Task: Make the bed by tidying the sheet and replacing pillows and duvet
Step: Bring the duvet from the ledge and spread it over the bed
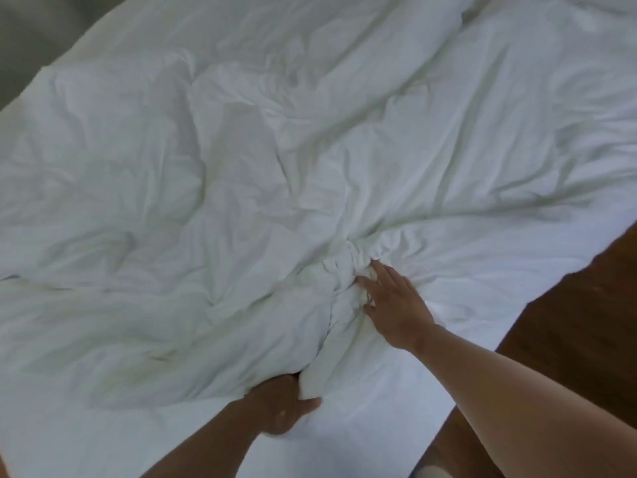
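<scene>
— Where is the duvet (241,167)?

— It lies spread and crumpled, white, over nearly everything ahead of and to the left of both hands. Its folds run together into a tight bunch right at the fingertips of the right hand (393,301).

— How does that hand lie?

— Palm down on the duvet, fingers nearly straight and spread, their tips pressed into the bunched cloth. It curls round nothing that can be seen.

— And the left hand (279,405)?

— It sits nearer the person, below and to the left of the right one. It grips a thick fold of the duvet, thumb laid across the top and fingers wrapped beneath. That fold runs from this grip up to the bunch at the other hand.

— So the hands are apart?

— Yes, apart, joined only by the ridge of cloth between them.

— What else shows?

— A smoother white cloth (348,439) lies flat just beside the left hand, on its right; whether it is the sheet cannot be told. Beyond the right forearm is a dark wooden floor (568,339).
</scene>
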{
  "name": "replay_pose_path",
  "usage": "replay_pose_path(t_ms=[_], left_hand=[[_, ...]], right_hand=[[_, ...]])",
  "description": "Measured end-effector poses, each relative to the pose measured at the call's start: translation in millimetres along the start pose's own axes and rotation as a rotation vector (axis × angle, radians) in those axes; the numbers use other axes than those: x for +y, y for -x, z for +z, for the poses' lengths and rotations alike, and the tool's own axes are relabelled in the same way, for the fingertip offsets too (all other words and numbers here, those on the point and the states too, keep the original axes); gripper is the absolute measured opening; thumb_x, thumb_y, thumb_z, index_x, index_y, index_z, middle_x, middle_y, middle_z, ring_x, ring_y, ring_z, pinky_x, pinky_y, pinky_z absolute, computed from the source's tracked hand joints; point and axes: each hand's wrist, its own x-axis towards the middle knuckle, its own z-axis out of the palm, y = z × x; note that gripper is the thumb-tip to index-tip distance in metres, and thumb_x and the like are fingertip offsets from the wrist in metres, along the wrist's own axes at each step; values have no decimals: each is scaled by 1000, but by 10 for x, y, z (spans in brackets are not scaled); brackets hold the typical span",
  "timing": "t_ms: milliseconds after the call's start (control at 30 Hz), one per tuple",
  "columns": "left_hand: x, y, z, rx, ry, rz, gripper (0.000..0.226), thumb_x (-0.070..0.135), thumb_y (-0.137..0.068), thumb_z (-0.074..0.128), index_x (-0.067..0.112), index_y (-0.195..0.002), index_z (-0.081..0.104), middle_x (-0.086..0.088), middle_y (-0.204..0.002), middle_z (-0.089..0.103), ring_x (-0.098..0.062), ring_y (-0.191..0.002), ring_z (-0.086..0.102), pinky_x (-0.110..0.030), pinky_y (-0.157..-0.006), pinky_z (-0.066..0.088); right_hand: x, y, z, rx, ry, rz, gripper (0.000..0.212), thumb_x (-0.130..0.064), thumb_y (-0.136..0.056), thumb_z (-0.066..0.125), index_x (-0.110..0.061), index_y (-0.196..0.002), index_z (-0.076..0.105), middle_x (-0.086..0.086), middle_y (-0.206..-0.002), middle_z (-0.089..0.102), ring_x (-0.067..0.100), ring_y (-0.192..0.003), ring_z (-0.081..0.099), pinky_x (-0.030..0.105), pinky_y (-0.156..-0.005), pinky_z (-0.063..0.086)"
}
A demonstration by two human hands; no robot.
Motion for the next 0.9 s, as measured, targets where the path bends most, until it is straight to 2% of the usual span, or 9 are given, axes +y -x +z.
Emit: replay_pose_path(t_ms=[100,233,300,367,467,567,700,767,900], left_hand=[[-66,-96,122,185,-3,-29,107,94,-62,38,20,-139,53,-2,-136,60,-21,-124,57,-24,-88,38],[-711,54,466,460,-307,298,93,77,-65,65,25,-141,50,5,-132,62,-21,-123,60,-36,-102,47],[-1174,148,594,519,-452,305,86,65,-53,81,32,-129,57,11,-124,65,-21,-111,67,-40,-91,55],[-1465,154,637,572,-461,333,74,50,-55,88,33,-122,62,13,-125,62,-21,-113,66,-42,-94,54],[-1604,17,699,761,-523,408,47,36,-76,76,29,-122,69,7,-131,64,-26,-125,59,-50,-106,44],[-1532,-154,702,869,-525,384,51,31,-82,72,16,-131,67,-9,-129,67,-33,-122,62,-52,-107,46],[-1518,-139,464,802,-648,342,56,52,-96,40,13,-120,73,-12,-95,76,-31,-85,74,-38,-74,62],[-1457,5,584,754,-619,395,52,54,-88,41,19,-102,76,-5,-74,74,-25,-63,72,-31,-56,59],[-1377,306,1472,530,-547,530,44,58,-86,44,24,-90,72,2,-62,67,-16,-49,64,-22,-42,49]], right_hand=[[-164,269,99,20,-85,69,78,-33,-94,60,-33,-158,16,1,-168,-9,23,-155,-5,39,-125,17],[-710,938,420,193,-76,-85,80,-54,-78,65,-24,-148,39,5,-158,27,27,-150,22,52,-120,25],[-964,1173,694,7,-15,-182,96,-71,-75,60,-23,-153,32,0,-160,24,20,-153,13,54,-123,13],[-1050,1184,924,-139,78,-133,103,-71,-77,64,-23,-158,21,-5,-162,19,17,-155,7,53,-124,2],[-1074,1013,1057,-44,104,2,76,-51,-87,67,-27,-151,35,-5,-151,42,17,-146,34,50,-123,0],[-1080,907,1024,-33,112,81,54,-45,-95,59,-31,-146,45,-6,-142,56,18,-136,46,46,-124,6],[-1023,1050,792,-85,160,101,35,-52,-100,50,-35,-128,59,-6,-124,67,22,-122,54,35,-113,27],[-980,1200,698,-173,226,74,30,-54,-100,49,-33,-119,60,-5,-117,67,21,-118,57,35,-105,33],[-893,1569,797,-474,371,29,50,-51,-100,50,-28,-144,46,-6,-142,52,21,-135,46,43,-108,36]])
